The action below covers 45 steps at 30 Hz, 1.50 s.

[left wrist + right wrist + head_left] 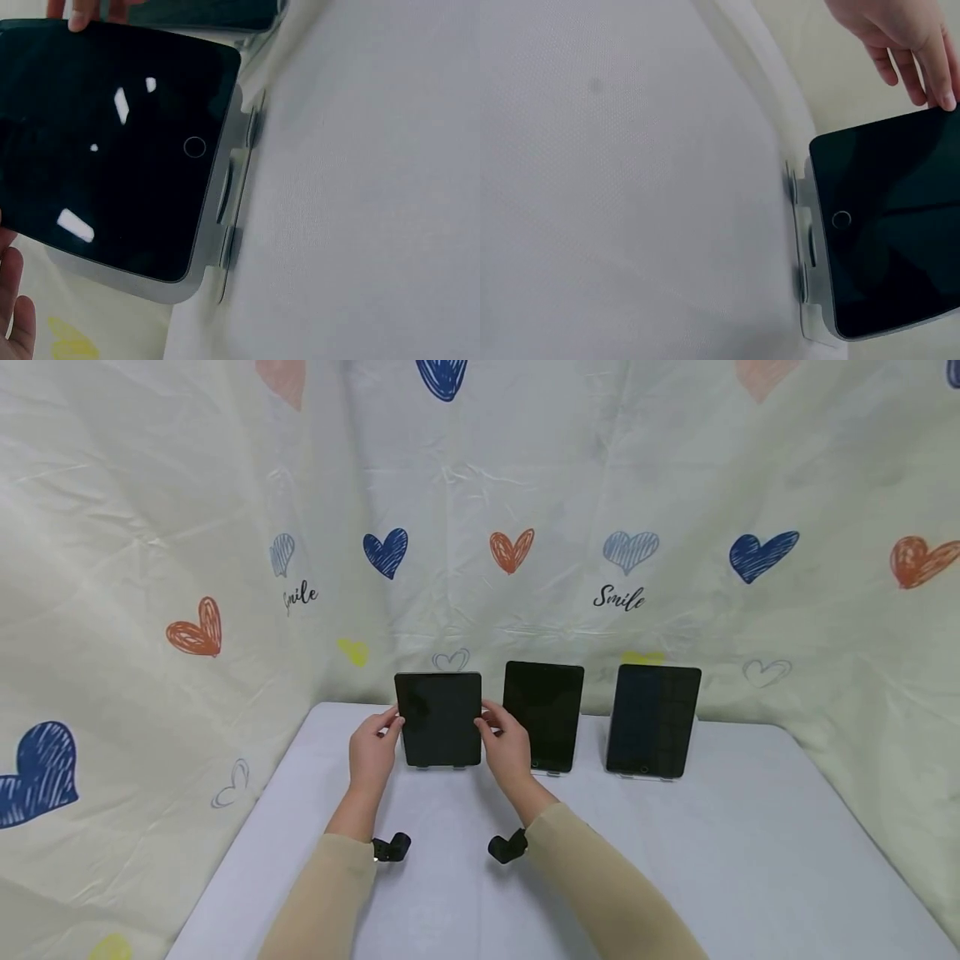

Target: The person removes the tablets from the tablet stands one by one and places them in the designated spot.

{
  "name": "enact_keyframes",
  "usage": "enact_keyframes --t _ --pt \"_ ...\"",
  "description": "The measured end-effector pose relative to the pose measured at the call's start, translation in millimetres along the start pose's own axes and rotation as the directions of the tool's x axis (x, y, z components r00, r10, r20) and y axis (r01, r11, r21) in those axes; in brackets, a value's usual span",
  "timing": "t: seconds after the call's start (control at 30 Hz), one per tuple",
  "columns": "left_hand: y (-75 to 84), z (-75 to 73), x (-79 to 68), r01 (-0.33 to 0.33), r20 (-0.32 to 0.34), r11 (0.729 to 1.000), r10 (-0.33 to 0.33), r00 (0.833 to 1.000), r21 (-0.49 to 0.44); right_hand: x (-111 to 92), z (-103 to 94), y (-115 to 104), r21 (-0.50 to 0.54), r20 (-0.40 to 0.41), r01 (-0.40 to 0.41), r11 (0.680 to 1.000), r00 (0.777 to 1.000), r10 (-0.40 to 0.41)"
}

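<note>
Both hands are on the leftmost black tablet, which stands upright with its dark screen facing me. My left hand pinches its left edge, thumb in front. On the opposite edge, my right hand pinches with the thumb in front and fingers curled behind. Behind the tablet in the left wrist view shows a grey plate with rounded corners, with the clear stand's lower hooks at its bottom edge. A round home button shows on the tablet in the right wrist view.
Two more tablets lean on stands to the right: a middle one close beside my right hand and a right one. All are on a white-covered table. A heart-printed curtain hangs behind. Each wrist wears a small black camera.
</note>
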<state>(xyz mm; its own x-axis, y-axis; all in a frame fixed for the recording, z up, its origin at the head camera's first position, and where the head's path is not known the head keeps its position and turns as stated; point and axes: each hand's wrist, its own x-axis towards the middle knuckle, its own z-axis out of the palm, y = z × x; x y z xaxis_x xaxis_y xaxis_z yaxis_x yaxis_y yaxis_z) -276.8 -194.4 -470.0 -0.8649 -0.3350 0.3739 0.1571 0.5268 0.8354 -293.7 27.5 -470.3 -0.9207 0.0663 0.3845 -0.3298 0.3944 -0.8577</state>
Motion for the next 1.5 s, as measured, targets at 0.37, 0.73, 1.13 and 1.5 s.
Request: enact_keyframes --t 0.37,0.73,1.13,1.5 --pt "10.9 -3.0 -8.3 -0.036 -0.032 0.998 0.035 0.999 -0.042 -6.3 -11.0 -10.2 0.069 -0.015 0.001 0.998 1.000 0.000" --pt "8.0 -11.4 -14.0 -0.059 -0.015 0.997 0.058 0.998 -0.054 -13.4 -13.4 -12.1 0.119 0.035 -0.054 0.991 0.998 0.050" --pt "-0.9 -33.2 -24.2 0.048 0.141 0.998 -0.055 0.988 0.049 -32.5 -15.0 -21.1 0.125 0.177 -0.261 0.957 0.955 0.238" --pt "-1.6 -50.4 -39.8 0.122 0.306 0.984 -0.156 0.939 0.127 -55.7 -13.3 -15.1 0.109 0.256 -0.348 0.931 0.915 0.311"
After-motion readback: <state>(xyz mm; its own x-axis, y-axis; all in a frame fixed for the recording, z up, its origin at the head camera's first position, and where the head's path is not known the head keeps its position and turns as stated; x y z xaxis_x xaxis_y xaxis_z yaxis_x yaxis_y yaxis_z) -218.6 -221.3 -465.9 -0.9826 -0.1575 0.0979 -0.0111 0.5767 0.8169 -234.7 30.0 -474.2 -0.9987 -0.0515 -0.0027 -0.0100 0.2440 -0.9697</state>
